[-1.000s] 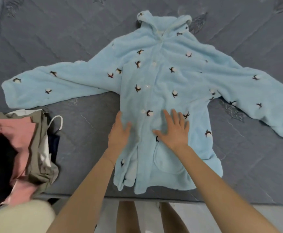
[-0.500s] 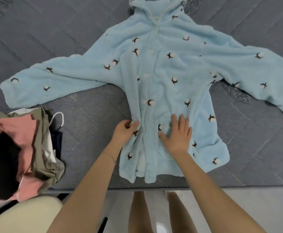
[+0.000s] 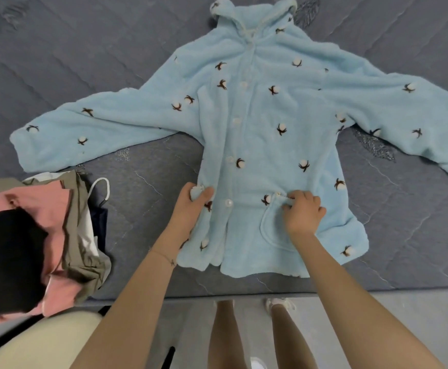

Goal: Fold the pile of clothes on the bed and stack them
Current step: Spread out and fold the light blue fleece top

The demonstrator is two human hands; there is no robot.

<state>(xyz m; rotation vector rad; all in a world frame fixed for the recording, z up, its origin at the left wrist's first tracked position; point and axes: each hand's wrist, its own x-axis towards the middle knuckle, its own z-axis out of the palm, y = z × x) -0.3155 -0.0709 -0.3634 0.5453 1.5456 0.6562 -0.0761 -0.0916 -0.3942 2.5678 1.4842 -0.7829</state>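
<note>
A light blue fleece hooded jacket (image 3: 260,134) with small cotton-flower prints lies face up on the grey mattress (image 3: 84,62), both sleeves spread out to the sides. My left hand (image 3: 190,206) pinches the jacket's left side edge near the hem, a bunch of fabric between thumb and fingers. My right hand (image 3: 304,211) has its fingers curled on the top edge of the front pocket, gripping the fleece there. A pile of clothes (image 3: 31,243) in pink, black, olive and white sits at the left on the mattress edge.
The mattress's front edge runs just below the jacket's hem, with the floor and my legs (image 3: 249,334) beyond it. A cream-coloured cushion or seat (image 3: 39,342) shows at the bottom left. A white cord loop (image 3: 103,187) sticks out of the pile.
My right hand went from lying flat on the jacket to curling on the pocket's top edge. My left hand went from flat to pinching the jacket's side edge.
</note>
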